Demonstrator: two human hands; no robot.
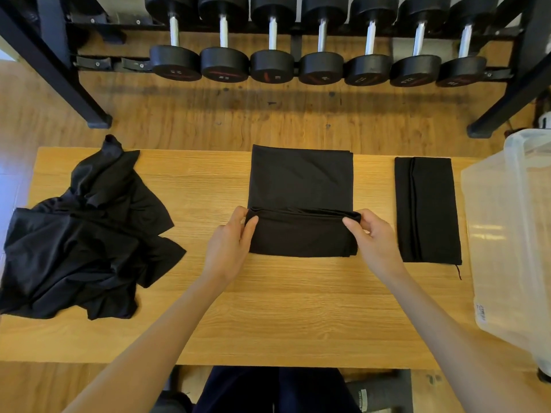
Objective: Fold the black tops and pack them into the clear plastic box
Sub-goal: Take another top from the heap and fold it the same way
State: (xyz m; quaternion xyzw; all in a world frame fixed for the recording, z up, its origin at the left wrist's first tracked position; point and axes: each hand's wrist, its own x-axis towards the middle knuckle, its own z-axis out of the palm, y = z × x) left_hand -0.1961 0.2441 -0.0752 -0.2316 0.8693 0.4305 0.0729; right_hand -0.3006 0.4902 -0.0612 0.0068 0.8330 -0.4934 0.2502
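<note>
Mid-worktop [268,308]: our left hand [228,248] and right hand [374,242] each pinch the half-folded black top's [301,180] doubled edge.

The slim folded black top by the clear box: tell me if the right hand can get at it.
Probably yes: the slim folded black top lies uncovered beside the right hand, though that hand now pinches the half-folded black top.
</note>
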